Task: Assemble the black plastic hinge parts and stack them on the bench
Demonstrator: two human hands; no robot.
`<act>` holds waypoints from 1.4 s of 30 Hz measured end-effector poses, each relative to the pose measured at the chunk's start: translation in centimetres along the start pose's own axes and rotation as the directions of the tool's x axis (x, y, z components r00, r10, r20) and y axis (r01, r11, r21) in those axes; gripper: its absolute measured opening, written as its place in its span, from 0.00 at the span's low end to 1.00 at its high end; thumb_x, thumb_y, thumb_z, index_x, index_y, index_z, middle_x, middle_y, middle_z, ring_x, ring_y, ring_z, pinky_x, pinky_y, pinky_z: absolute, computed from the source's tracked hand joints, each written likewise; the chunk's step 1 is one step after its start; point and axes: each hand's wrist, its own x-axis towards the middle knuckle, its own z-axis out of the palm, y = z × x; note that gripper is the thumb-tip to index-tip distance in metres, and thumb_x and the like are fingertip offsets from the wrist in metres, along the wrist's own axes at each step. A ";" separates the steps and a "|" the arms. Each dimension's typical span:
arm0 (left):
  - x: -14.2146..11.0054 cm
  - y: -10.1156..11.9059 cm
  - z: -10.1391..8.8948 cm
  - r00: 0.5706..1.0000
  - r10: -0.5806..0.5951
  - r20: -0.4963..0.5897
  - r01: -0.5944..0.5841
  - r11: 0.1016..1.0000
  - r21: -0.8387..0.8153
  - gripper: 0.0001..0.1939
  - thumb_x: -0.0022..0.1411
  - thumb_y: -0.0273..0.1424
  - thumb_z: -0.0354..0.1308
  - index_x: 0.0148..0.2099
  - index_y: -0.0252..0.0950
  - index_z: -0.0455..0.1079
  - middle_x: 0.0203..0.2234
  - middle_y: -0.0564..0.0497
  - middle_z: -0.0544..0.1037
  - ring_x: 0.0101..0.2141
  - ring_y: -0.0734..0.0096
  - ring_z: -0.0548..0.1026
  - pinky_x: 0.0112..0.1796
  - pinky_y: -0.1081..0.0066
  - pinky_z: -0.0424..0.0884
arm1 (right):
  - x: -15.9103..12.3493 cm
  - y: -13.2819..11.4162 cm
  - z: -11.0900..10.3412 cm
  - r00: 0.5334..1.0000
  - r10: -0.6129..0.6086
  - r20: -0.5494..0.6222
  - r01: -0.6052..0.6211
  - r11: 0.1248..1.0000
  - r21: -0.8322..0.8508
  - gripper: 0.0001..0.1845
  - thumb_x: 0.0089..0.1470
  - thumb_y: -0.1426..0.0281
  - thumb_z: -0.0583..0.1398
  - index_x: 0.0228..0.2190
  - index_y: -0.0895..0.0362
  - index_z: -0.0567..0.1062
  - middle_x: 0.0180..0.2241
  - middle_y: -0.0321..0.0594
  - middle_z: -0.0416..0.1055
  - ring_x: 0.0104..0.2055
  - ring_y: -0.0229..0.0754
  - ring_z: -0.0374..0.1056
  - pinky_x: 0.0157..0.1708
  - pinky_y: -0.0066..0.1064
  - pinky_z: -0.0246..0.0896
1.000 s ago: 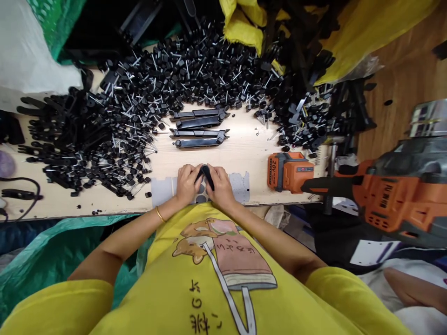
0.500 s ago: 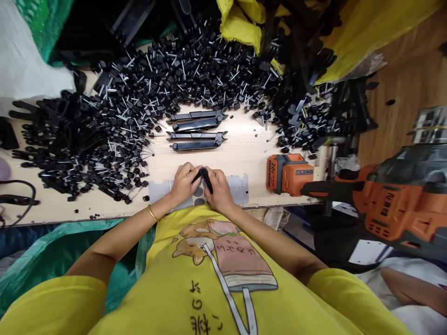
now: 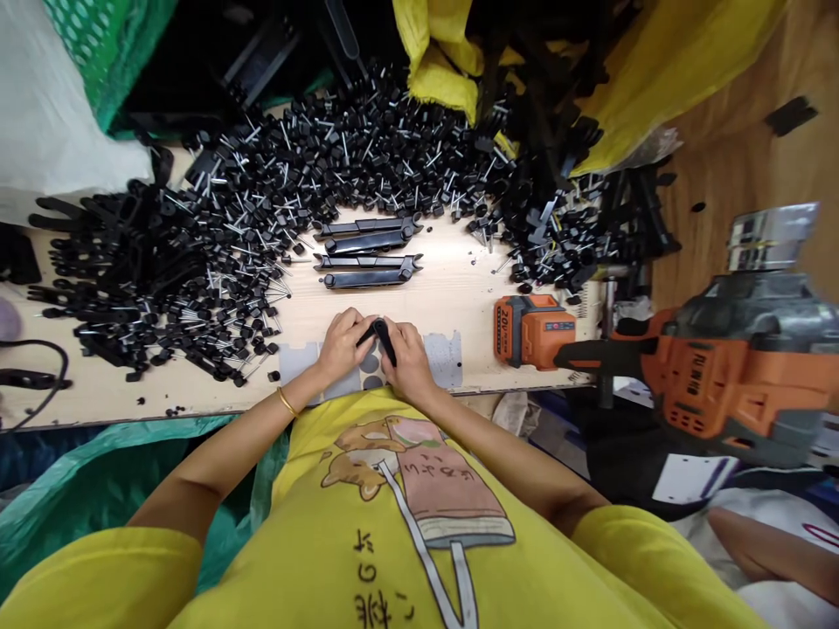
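Close to the front of my body, both hands hold a black plastic bracket [image 3: 384,339] with two legs meeting at a rounded top end. The fingers of my left hand [image 3: 339,349] close on its left leg. My right hand [image 3: 409,360] is wrapped along the right leg, covering part of it. Beneath the hands lies a grey sheet [image 3: 447,356] with round dark spots between the wrists. Beyond them, several long black plastic arms [image 3: 368,278] with forked ends lie side by side on the pale wooden table [image 3: 452,301].
A large heap of black-headed screws [image 3: 393,157] curves around the back and left. To the right lie an orange battery [image 3: 534,330] and an orange power tool [image 3: 714,376]. A green bag [image 3: 118,445] hangs at the front left. Another person's arm [image 3: 773,546] shows at lower right.
The camera view has shifted slightly, moving the tool and battery left in the picture. Both hands keep nearly the same hold on the bracket.
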 end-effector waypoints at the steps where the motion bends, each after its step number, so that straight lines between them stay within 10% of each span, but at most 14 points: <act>1: 0.0 0.0 0.0 1.000 0.000 -0.001 0.000 1.000 0.002 0.14 0.63 0.31 0.51 0.50 0.36 0.69 0.30 0.49 0.67 0.34 0.67 0.66 0.37 0.67 0.66 | 0.0 -0.1 0.1 1.000 -0.002 -0.007 0.002 1.000 -0.004 0.32 0.49 0.77 0.51 0.58 0.60 0.59 0.42 0.50 0.63 0.45 0.51 0.60 0.45 0.43 0.62; 11: 0.3 0.7 -0.8 0.999 -0.044 -0.013 0.044 0.999 -0.014 0.17 0.62 0.27 0.50 0.53 0.39 0.66 0.36 0.48 0.69 0.38 0.66 0.68 0.39 0.66 0.66 | 1.7 0.4 -2.8 0.993 -0.052 0.104 0.035 0.987 0.159 0.29 0.51 0.67 0.58 0.56 0.57 0.62 0.41 0.45 0.65 0.43 0.47 0.64 0.44 0.40 0.65; 20: -1.8 -0.4 -1.7 0.931 -0.244 -0.270 0.275 0.958 0.081 0.19 0.61 0.28 0.51 0.55 0.38 0.65 0.35 0.47 0.69 0.39 0.60 0.69 0.38 0.63 0.62 | 8.9 5.4 -11.0 0.880 0.067 -0.471 -0.088 0.996 -0.023 0.18 0.53 0.67 0.54 0.47 0.56 0.69 0.42 0.47 0.64 0.42 0.46 0.63 0.44 0.44 0.63; 34: -2.0 -0.6 -1.3 0.925 -0.226 -0.307 0.263 0.961 0.087 0.20 0.62 0.28 0.51 0.57 0.38 0.64 0.35 0.47 0.70 0.39 0.62 0.69 0.41 0.64 0.62 | 24.5 6.6 -12.4 0.862 0.128 -0.490 -0.212 0.970 -0.120 0.26 0.48 0.75 0.56 0.51 0.60 0.65 0.49 0.53 0.60 0.52 0.53 0.57 0.53 0.48 0.53; 42: -1.9 -0.5 -1.3 0.919 -0.262 -0.293 0.295 0.953 0.073 0.20 0.61 0.27 0.51 0.56 0.38 0.65 0.36 0.47 0.70 0.41 0.62 0.69 0.42 0.64 0.62 | 23.5 7.1 -13.4 0.750 0.436 -0.497 -0.085 0.809 0.581 0.19 0.43 0.76 0.55 0.41 0.55 0.65 0.36 0.38 0.66 0.39 0.41 0.65 0.45 0.40 0.64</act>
